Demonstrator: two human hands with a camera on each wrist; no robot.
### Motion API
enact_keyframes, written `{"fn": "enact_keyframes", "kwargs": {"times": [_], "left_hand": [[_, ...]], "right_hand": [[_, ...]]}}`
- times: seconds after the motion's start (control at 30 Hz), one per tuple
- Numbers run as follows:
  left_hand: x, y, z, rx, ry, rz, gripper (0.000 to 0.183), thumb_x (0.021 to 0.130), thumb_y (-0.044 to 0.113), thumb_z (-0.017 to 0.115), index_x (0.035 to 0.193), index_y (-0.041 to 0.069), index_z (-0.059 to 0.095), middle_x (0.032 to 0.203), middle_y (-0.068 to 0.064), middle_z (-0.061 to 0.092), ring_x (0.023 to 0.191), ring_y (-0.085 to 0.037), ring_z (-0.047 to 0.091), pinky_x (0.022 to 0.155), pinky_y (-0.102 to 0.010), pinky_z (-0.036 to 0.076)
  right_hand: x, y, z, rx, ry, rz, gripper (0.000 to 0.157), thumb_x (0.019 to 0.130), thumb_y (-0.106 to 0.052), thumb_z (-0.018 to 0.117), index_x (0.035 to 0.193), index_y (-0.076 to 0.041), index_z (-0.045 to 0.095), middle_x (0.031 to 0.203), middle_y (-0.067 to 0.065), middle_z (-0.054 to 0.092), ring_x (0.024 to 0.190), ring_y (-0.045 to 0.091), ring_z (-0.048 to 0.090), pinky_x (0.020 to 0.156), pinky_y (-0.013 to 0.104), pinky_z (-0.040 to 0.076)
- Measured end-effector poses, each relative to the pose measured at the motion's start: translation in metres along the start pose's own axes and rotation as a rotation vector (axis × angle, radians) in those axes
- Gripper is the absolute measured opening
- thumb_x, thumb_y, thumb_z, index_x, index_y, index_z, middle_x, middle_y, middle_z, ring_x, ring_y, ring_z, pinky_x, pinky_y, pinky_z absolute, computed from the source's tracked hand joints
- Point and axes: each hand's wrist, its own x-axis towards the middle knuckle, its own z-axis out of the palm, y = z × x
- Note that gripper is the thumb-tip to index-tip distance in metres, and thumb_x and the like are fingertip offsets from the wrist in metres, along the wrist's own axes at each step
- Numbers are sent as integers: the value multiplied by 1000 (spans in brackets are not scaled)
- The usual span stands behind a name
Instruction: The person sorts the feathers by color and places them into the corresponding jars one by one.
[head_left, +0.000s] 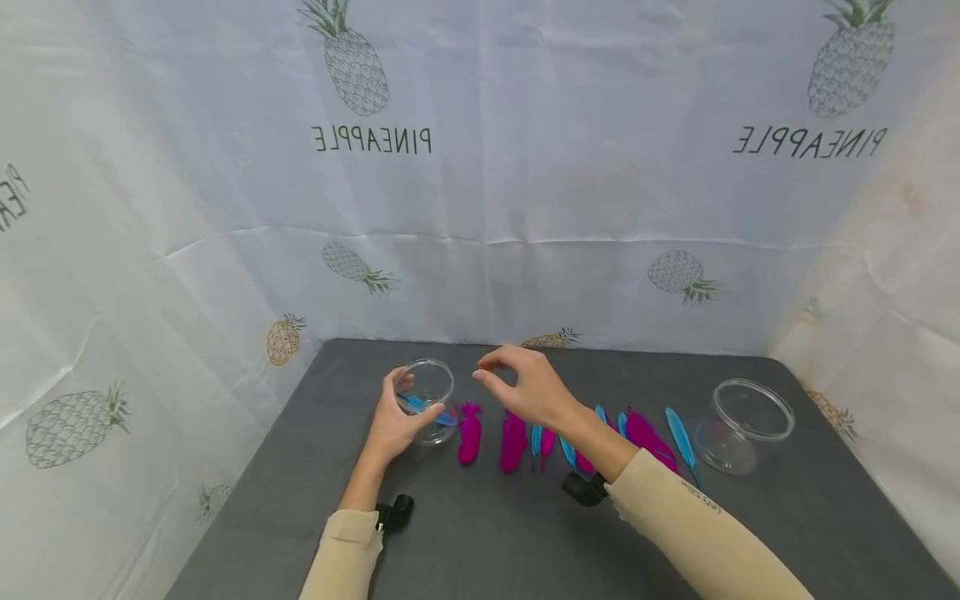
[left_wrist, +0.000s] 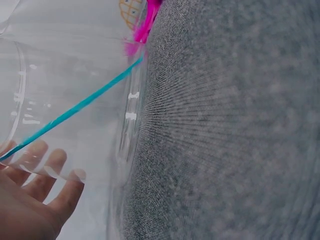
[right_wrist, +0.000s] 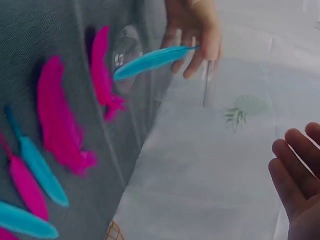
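Observation:
My left hand (head_left: 395,427) grips a clear jar (head_left: 441,375) around its side, at the left of the dark table. A blue feather (right_wrist: 150,63) lies inside the jar, slanting across it in the left wrist view. To the right of the jar my right hand (head_left: 528,390) hovers above the table, fingers bent toward the thumb, with nothing visible between them. Below it are a small magenta feather (head_left: 469,437) and a wider magenta feather (right_wrist: 59,112).
More blue and magenta feathers form a row toward the right, partly hidden by my right forearm. A blue feather (head_left: 681,437) ends that row beside a second clear jar (head_left: 772,421). A pineapple-print curtain (head_left: 525,192) surrounds the table's (head_left: 465,533) back and sides.

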Motion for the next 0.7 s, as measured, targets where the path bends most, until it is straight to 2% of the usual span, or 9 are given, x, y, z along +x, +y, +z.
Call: {"fn": "enact_keyframes", "kwargs": {"times": [0.33, 0.53, 0.7], "left_hand": [[0, -2, 1, -3, 0, -9, 96, 84, 34, 84, 156, 11, 23, 152, -19, 41, 140, -32, 40, 108, -57, 37], [0, 0, 0, 2, -7, -12, 98, 85, 36, 83, 156, 11, 22, 152, -20, 41, 140, -32, 40, 108, -58, 38], [0, 0, 0, 2, -7, -12, 97, 85, 36, 83, 156, 11, 22, 152, -20, 41, 140, -32, 40, 107, -57, 38]], "right_hand": [[-33, 8, -10, -179, -91, 16, 37, 97, -33, 70, 127, -10, 69, 129, 4, 66, 125, 24, 59, 98, 48, 52], [-54, 14, -12, -272, -212, 32, 55, 96, -46, 68, 138, -11, 62, 142, 5, 58, 133, 26, 53, 104, 51, 48], [-71, 24, -11, -286, -325, 40, 68, 96, -53, 64, 146, -8, 54, 152, 11, 49, 142, 31, 44, 111, 54, 40]]}}
